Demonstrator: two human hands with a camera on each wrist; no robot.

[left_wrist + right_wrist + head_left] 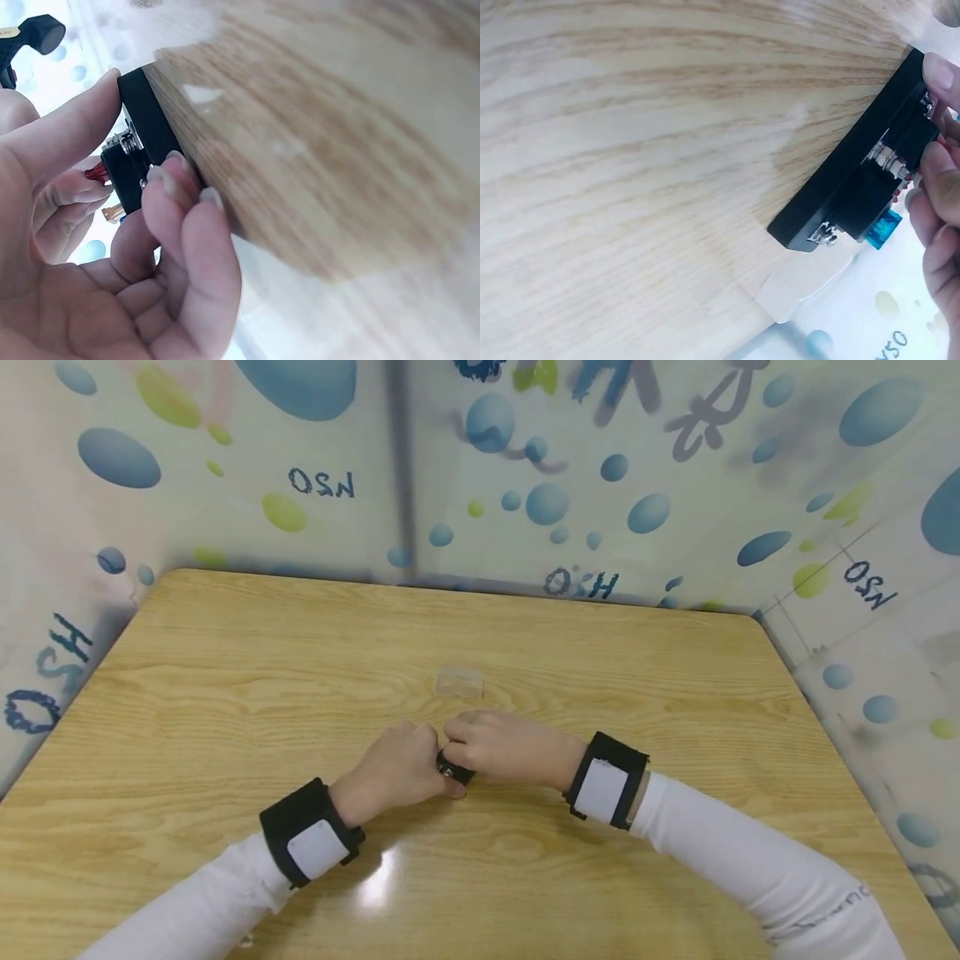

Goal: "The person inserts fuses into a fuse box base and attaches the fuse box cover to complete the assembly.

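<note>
A black fuse block (847, 176) with metal screw terminals is held between both hands, just above the table. My left hand (397, 770) grips it, thumb at one end and curled fingertips (214, 196) along its side. Opposite, my right hand (517, 747) is bent over the block. Its fingers pinch at a red blade fuse (97, 172), which is partly covered by the fingertips. A blue blade fuse (883, 229) sticks out near one end of the block, and an amber blade fuse (114, 214) shows beyond my left fingers.
A small clear plastic box (460, 682) lies on the wood-grain table (225, 693) just beyond the hands. Black bands with white patches wrap both wrists. A patterned curtain (480, 485) surrounds the table's back and sides.
</note>
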